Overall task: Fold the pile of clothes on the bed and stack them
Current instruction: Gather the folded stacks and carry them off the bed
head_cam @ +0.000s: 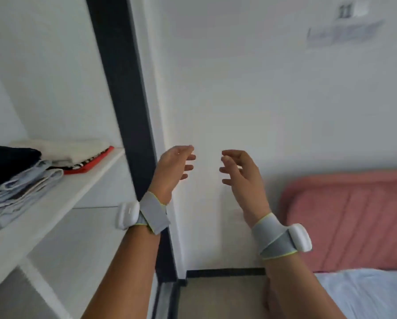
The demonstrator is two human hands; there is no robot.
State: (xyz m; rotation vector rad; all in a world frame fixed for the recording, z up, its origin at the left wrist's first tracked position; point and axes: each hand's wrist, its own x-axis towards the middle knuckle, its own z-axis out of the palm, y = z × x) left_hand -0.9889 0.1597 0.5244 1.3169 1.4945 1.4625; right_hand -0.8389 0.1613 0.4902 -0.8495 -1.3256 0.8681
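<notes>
My left hand (173,168) and my right hand (241,173) are raised in front of a white wall, palms facing each other, fingers loosely curled and holding nothing. Each wrist wears a grey strap with a white sensor. Folded clothes sit in a stack (15,180) on a white shelf (54,203) at the left: a dark garment on top of light grey and blue ones. Behind it lie a cream piece (61,149) and a red-edged black-and-white piece (89,163). The bed (365,293) with a light blue sheet shows at the lower right.
A pink padded headboard (349,217) stands against the wall at the right. A dark vertical frame post (128,111) separates the shelf unit from the wall. A strip of floor (220,298) lies between the shelving and the bed.
</notes>
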